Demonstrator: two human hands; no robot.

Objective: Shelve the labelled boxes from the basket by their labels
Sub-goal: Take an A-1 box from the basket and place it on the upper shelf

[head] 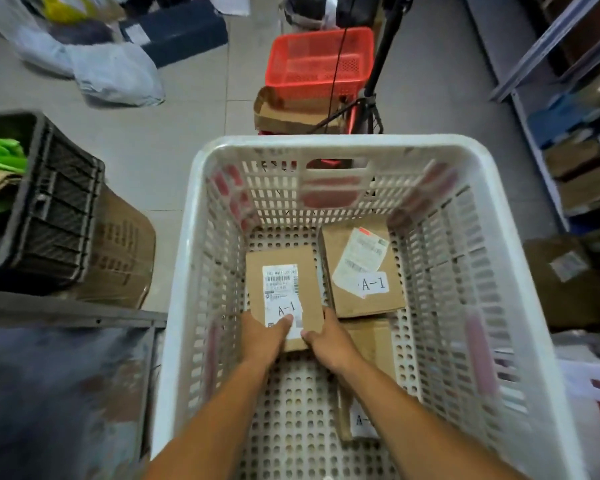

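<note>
You are holding the small box [284, 289] marked A-1 at its near end, on the floor of the white basket [343, 142], toward the basket's left wall and a little beyond its middle. Your left hand [264, 336] is gripping the near left corner with the thumb pressing on the white label, and your right hand [329, 337] is gripping the near right corner, fingers curled around the edge. A second box [361, 271], also marked A-1, is lying just beside it toward the far right corner, and a third box [371, 375] is lying along the right wall under your right forearm; its label is only partly visible.

For lifting well, I think you should be sliding your fingers further under the bottom, keeping the box level and the label facing up, so you are still reading A-1 when you are turning to the shelf [548, 39] at the right. Lift straight up, so the box is not catching the neighbour box.
</note>
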